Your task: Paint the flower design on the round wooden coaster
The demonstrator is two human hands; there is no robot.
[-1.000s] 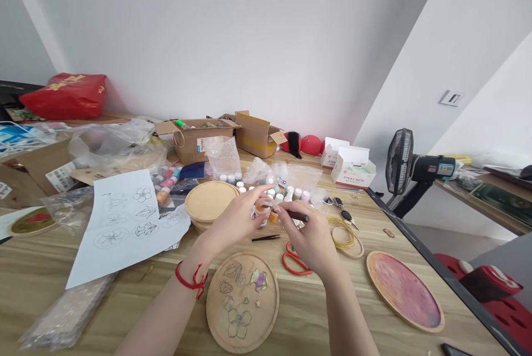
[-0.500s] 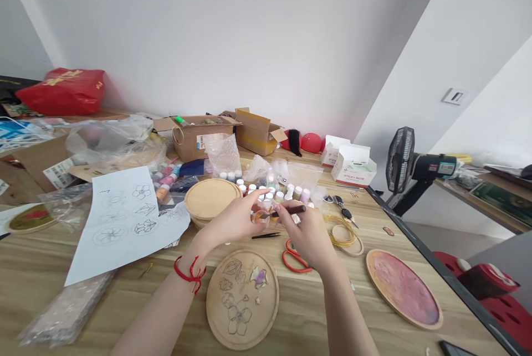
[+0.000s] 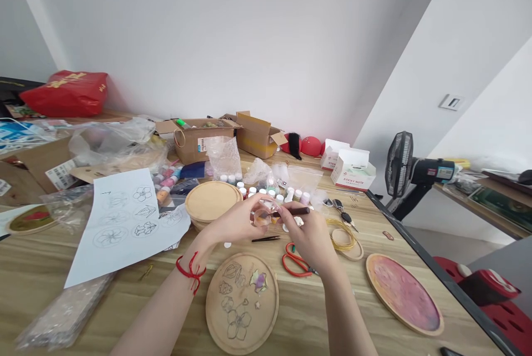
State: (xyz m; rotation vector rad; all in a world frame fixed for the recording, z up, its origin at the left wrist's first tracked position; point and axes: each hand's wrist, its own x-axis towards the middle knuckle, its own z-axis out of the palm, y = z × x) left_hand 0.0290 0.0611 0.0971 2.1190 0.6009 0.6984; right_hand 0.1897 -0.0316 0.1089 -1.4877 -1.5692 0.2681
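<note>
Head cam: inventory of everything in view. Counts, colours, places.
Flower sketch sheet: 1, white, table left.
Flower-outline wooden plaque: 1, tan, front centre.
Painted round tray: 1, pink, front right.
Scissors: 1, red handles, right of plaque.
Wooden disc stack: 1, tan, behind hands.
Paint jars: many, white lids, back centre.
Cardboard boxes: 2, brown, far back.
Sticky-note boxes: 2, white, back right.
Pedestal fan: 1, black, far right.
Clear round piece: 1, clear, left hand.
Dark-handled tool: 1, dark brown, right hand.
Left hand: 1, centre left.
Right hand: 1, centre right.
</note>
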